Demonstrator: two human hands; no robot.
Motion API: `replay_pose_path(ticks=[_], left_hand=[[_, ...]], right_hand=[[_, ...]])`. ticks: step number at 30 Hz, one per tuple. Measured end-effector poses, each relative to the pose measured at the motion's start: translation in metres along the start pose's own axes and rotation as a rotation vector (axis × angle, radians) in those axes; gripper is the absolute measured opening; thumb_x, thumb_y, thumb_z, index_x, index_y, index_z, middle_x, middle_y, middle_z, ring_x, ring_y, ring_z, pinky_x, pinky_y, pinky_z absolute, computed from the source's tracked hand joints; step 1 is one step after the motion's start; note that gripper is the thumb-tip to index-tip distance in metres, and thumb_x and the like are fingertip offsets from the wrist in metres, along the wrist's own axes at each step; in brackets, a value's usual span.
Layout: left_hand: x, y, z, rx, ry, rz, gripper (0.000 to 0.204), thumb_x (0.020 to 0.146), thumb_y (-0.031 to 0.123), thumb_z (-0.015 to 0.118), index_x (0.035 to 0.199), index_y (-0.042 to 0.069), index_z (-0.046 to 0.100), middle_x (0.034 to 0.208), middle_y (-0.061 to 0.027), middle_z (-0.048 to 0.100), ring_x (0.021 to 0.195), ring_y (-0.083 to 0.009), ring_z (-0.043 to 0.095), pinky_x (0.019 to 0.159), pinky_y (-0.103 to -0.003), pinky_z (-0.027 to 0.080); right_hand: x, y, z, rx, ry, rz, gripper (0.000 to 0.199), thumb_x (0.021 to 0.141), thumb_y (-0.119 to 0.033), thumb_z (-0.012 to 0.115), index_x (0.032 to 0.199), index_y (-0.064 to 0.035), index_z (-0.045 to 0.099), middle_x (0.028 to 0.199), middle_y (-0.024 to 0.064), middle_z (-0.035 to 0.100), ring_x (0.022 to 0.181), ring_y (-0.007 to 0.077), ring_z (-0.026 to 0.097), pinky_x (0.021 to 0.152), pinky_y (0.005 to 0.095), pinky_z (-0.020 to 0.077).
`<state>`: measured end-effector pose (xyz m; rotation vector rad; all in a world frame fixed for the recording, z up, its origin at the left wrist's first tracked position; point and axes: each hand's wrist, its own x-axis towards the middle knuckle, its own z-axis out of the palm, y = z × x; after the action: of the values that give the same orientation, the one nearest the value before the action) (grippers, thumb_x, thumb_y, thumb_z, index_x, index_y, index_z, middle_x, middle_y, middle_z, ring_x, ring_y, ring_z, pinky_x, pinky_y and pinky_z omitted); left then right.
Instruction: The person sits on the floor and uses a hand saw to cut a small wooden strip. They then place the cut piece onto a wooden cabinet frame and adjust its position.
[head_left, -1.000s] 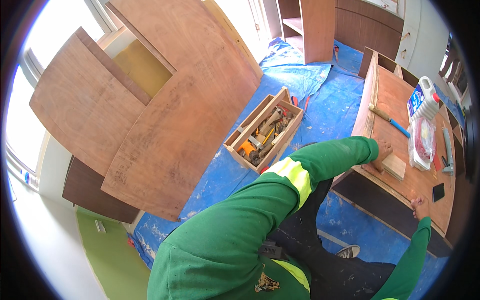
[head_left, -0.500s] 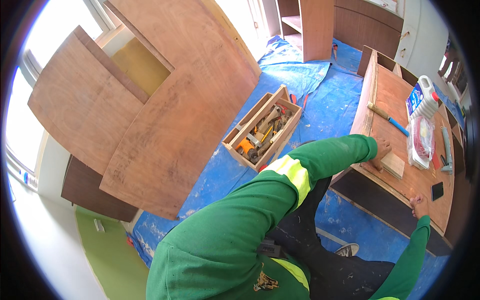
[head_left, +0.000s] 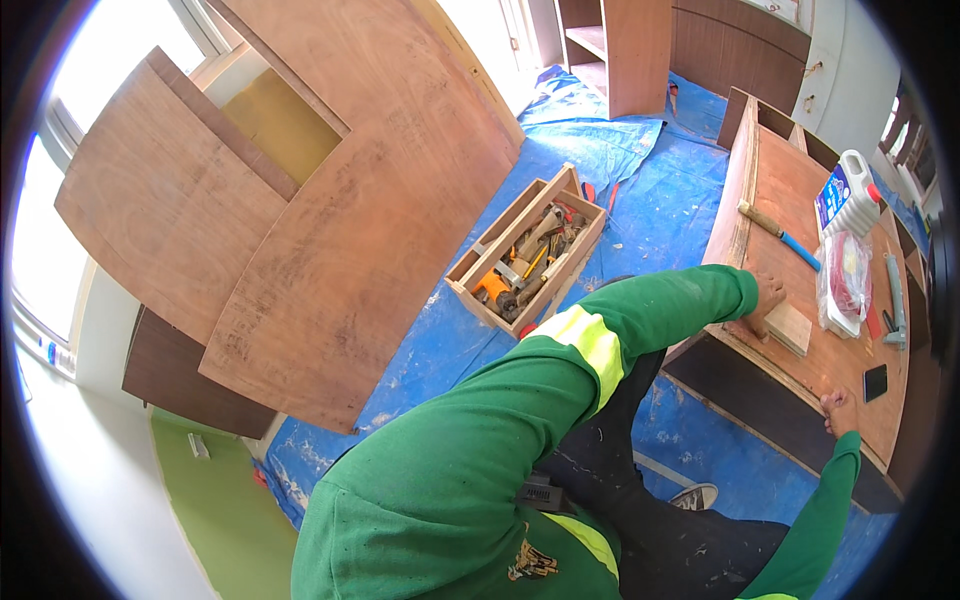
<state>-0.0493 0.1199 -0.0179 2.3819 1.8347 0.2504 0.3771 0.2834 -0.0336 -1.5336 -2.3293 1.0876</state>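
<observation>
My left hand is at the near left of the wooden panel top, closed at the end of a small pale wooden block that lies flat there. Further right, my right hand rests by the panel's near edge with its fingers curled together. Whatever they hold, if anything, is too small to make out. Close to that hand lies a dark phone. A hammer with a blue and wooden handle lies beyond the block.
A white jug, a clear plastic bag and a grey clamp-like tool sit on the panel. An open wooden toolbox full of tools stands on the blue tarp. Large plywood sheets lean at the left.
Both hands keep nearly the same places, the left by the block and the right near the phone. The view has shifted very slightly.
</observation>
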Motion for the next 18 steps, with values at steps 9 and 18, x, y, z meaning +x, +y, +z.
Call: replay_pose_path(ticks=[9,18], left_hand=[[-0.0016,0.0021,-0.0044,-0.002,-0.011,-0.001,0.109,0.074,0.074,0.086,0.151,0.001,0.058,0.151,-0.0182,0.058,0.145,-0.0357,0.056,0.114,-0.063,0.046],[-0.0013,0.0035,-0.0059,0.013,-0.02,-0.004,0.109,0.075,0.075,0.085,0.151,0.002,0.058,0.152,-0.0179,0.058,0.145,-0.0355,0.056,0.113,-0.061,0.047]], right_hand=[[-0.0036,-0.0032,-0.0005,-0.018,0.004,-0.011,0.025,0.099,-0.022,0.076,0.089,-0.014,0.054,0.068,0.0013,0.058,0.045,0.0121,0.051,0.04,0.0301,0.0414],[-0.0059,-0.0068,-0.0016,-0.021,0.003,0.0,0.025,0.1,-0.022,0.075,0.088,-0.0133,0.055,0.067,0.0008,0.058,0.045,0.0117,0.051,0.039,0.0296,0.0405]])
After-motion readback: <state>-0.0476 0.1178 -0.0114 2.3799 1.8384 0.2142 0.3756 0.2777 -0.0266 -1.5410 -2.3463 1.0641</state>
